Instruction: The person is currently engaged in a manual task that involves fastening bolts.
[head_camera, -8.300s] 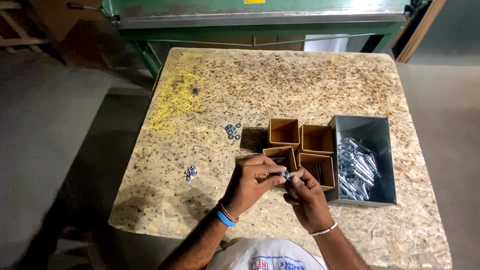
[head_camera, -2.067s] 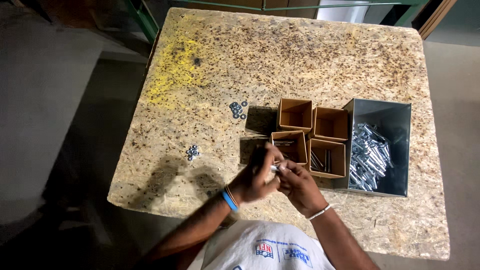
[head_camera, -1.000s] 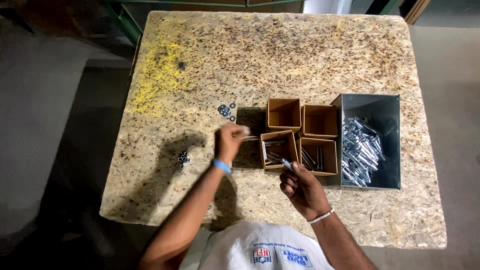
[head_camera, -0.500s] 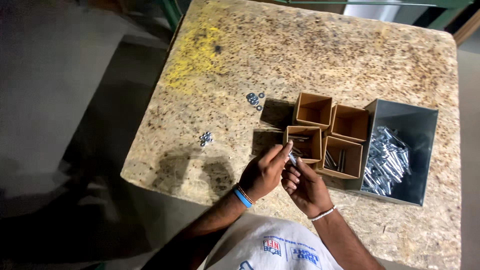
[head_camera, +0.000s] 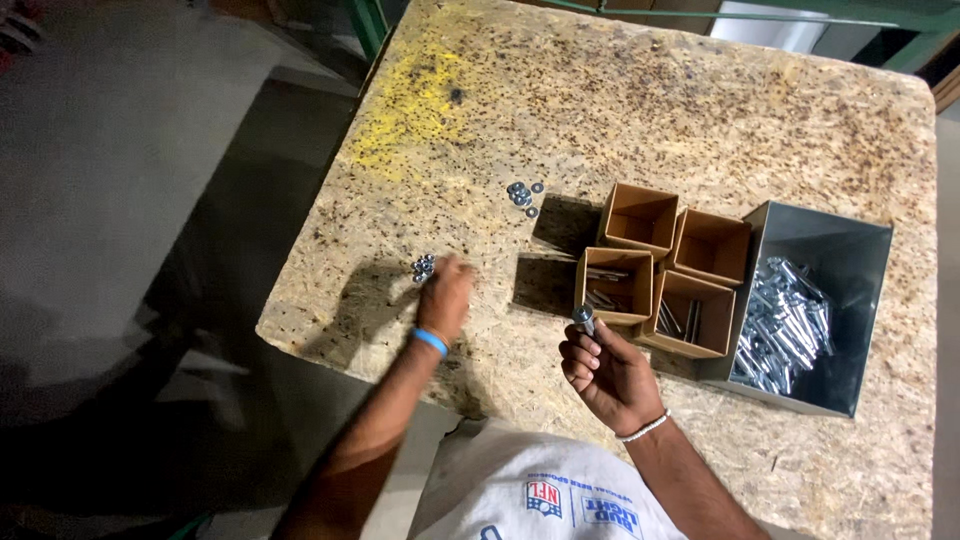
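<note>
Worktop (head_camera: 700, 110) of speckled chipboard, yellow paint patch at far left corner. Four open square cardboard boxes (head_camera: 662, 262) in a two-by-two cluster near centre; two nearer ones holding a few bolts. One grey metal bin (head_camera: 815, 305) touching cluster's right side, heaped with bright bolts. Two small piles of nuts: far pile (head_camera: 522, 194), near pile (head_camera: 424, 266). Left hand (head_camera: 446, 293), fingers curled down, at near pile. Right hand (head_camera: 604, 368) pinching one bolt (head_camera: 583, 318) upright, just before nearest box.

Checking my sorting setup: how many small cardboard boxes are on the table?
4, clustered left of the metal bin: back-left box, back-right box, front-left box, front-right box. None seems hidden.
</note>
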